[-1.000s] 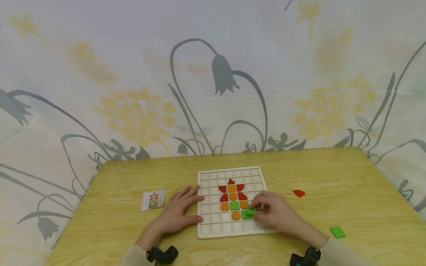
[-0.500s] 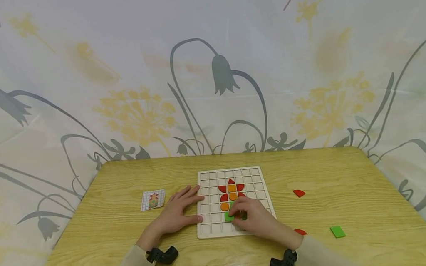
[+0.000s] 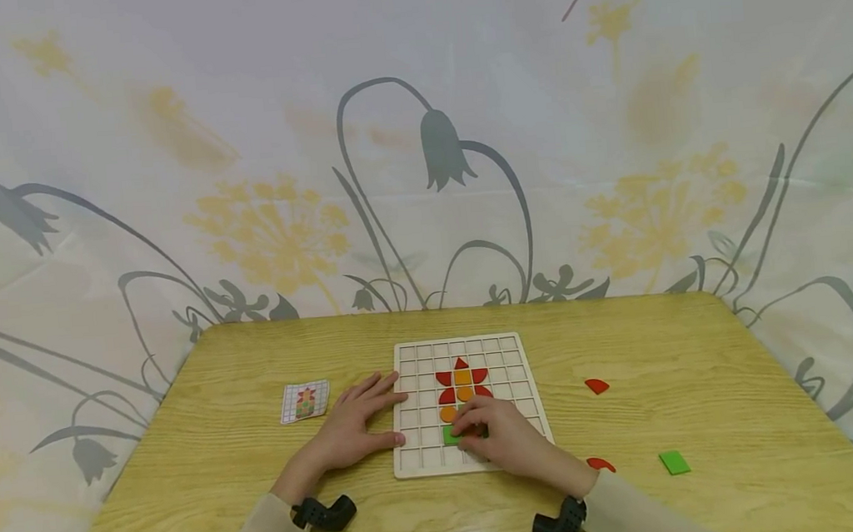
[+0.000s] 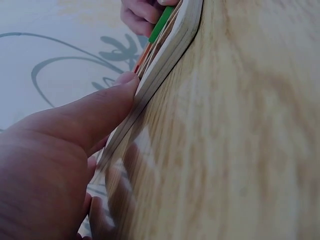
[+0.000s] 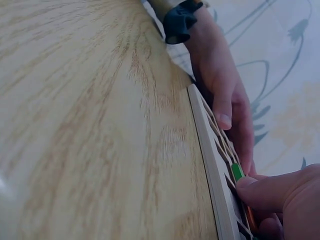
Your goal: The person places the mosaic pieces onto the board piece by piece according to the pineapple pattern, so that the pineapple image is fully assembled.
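Note:
A pale wooden grid board [image 3: 422,459] lies mid-table, bearing red, orange and green flat tiles in its cells. My left hand [image 3: 359,421] rests along the board's left edge, fingers spread, thumb at the rim. Over the lower middle of the board, my right hand [image 3: 511,436] pinches a green square tile [image 3: 450,435] at its right side. In the right wrist view the thumb is on this green tile [image 5: 237,171], which sits slightly raised in its cell. Above it are an orange round tile [image 3: 449,414] and an orange square tile [image 3: 463,377]. The right hand hides neighbouring tiles.
A small pattern card [image 3: 305,402] lies left of the board. To the right are a red quarter-circle tile [image 3: 597,386], another red tile [image 3: 601,464] partly covered by the right forearm, and a loose green square tile [image 3: 674,463]. A flowered cloth hangs behind the table.
My right hand has moved left across the board with the green square tile, which is now lower at a cell left of the middle column. The left hand stays put.

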A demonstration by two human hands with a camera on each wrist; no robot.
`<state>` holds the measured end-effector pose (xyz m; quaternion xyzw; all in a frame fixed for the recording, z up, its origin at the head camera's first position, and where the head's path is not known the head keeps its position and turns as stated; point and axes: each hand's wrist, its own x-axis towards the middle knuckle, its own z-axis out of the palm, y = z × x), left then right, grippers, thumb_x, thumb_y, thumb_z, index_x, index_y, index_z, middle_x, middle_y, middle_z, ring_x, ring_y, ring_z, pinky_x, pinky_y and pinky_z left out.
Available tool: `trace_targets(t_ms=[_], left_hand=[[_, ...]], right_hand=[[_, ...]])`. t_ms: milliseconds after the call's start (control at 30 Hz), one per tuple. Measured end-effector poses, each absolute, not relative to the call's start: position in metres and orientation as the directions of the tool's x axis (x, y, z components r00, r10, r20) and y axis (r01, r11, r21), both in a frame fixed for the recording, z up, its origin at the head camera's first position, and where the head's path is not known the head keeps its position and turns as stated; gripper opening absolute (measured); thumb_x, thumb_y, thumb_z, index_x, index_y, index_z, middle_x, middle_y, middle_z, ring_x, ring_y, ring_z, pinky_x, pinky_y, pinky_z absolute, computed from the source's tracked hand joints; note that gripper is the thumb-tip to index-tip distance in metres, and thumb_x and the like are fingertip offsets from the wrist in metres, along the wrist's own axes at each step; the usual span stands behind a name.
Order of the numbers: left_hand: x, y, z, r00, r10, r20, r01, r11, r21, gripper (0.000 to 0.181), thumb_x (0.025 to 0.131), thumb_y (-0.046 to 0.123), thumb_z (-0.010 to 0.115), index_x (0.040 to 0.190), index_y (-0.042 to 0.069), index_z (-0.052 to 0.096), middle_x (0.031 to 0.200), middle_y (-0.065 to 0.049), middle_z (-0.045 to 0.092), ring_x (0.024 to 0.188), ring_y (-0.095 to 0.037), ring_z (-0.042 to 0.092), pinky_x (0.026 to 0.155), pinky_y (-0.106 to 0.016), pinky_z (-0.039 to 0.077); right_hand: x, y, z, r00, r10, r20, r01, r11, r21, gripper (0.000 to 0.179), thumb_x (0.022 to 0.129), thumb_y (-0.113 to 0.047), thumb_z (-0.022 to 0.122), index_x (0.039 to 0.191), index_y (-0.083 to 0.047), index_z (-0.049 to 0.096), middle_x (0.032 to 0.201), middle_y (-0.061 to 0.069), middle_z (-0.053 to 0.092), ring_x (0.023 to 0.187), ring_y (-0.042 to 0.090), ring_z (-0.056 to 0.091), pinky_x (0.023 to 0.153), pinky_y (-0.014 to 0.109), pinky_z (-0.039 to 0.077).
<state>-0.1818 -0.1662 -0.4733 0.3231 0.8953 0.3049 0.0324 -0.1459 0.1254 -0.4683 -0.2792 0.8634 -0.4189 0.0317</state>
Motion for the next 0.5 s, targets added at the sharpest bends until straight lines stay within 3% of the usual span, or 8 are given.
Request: trace_targets(t_ms=[500], left_hand=[[-0.1816, -0.1665, -0.4734, -0.790, 0.598, 0.135, 0.554, 0.603, 0.574, 0.060, 0.092, 0.044, 0.070, 0.143, 0.016, 0.057, 0.160, -0.007, 0.032, 0.149, -0.036, 0.018, 0.111, -0.068, 0.013]], right_hand=[[-0.1458, 0.1227, -0.4690, -0.844, -0.497, 0.202, -0.468, 0.497, -0.731, 0.007, 0.090, -0.009, 0.075, 0.094, -0.013, 0.078, 0.107, -0.005, 0.063, 0.086, 0.008, 0.057, 0.070, 0.024, 0.049]])
